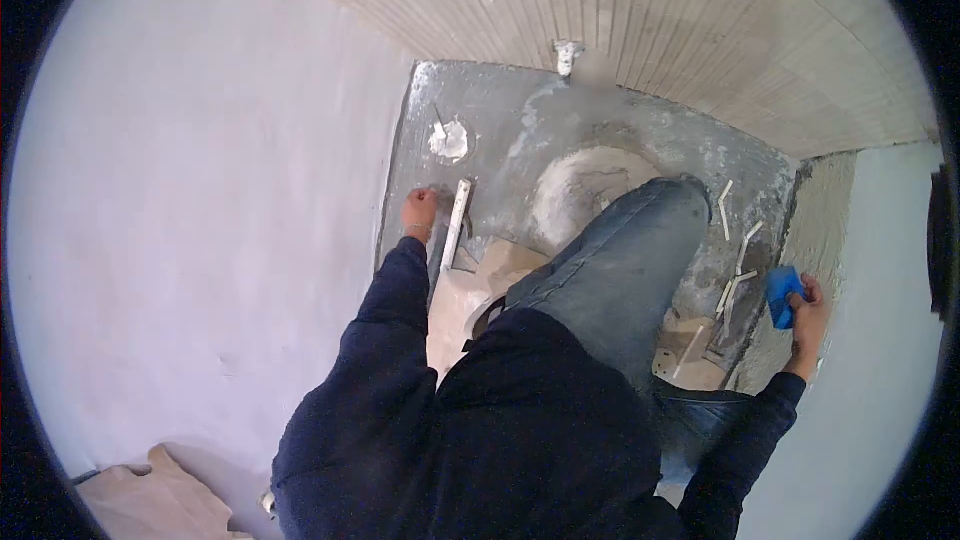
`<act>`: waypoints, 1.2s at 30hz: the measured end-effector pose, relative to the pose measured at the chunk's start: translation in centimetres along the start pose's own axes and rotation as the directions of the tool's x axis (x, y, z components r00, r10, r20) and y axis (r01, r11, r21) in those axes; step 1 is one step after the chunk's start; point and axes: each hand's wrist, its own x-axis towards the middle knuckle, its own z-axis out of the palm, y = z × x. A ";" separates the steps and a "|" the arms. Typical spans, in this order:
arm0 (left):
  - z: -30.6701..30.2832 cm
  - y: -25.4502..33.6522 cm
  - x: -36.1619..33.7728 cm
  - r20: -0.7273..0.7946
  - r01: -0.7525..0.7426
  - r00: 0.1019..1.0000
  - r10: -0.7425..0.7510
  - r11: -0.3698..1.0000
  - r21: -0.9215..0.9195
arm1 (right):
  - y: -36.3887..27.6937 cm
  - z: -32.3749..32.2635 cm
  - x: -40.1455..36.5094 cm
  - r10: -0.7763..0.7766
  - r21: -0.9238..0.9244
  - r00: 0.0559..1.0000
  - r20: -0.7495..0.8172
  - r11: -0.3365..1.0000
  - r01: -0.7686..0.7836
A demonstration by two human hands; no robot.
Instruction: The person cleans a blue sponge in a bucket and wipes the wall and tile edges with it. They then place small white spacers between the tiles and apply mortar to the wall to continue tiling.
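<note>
From my end, R hand (813,308) pinches blue block (780,292) by one side, prob to keep its face free, near R edge of floor (490,105), by rough wall strip (825,210). L hand (420,209) curled near L edge, white bar (458,222) alongside; can't tell if gripping anything.

To the right of the jeans (620,275), the right hand (812,310) holds a blue block (780,297) near the wall (823,220), thin strips (725,220) lying between, while to their left the left hand (420,210), fingers curled, is near a white bar (457,224).
</note>
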 end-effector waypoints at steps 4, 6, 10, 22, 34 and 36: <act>-1.7 0.7 -0.1 0.171 0.094 0.984 -0.048 0.959 -0.268 | 1.9 0.5 0.3 0.130 -0.034 0.989 0.071 0.991 -0.128; -2.1 0.6 -0.3 0.234 0.117 0.971 -0.052 0.954 -0.275 | 4.0 0.4 0.7 0.146 -0.017 0.985 0.087 0.989 -0.145; -2.0 -0.4 -0.9 0.394 0.243 0.915 -0.088 0.899 -0.364 | 4.3 -0.1 -0.1 0.178 -0.089 0.983 0.039 0.981 -0.174; 2.8 11.3 -4.5 0.631 0.019 0.713 0.304 0.892 -0.452 | -11.1 -3.7 -8.8 0.064 -0.068 0.984 -0.165 0.995 -0.077; 14.1 35.2 -9.1 0.739 -0.368 0.212 0.639 0.753 -0.546 | -11.5 -5.6 -20.1 0.227 0.066 0.856 -0.465 0.973 -0.222; 13.9 37.4 -9.4 0.812 -0.319 0.143 0.566 0.803 -0.504 | -11.4 -6.1 -21.2 0.212 0.151 0.891 -0.402 0.975 -0.163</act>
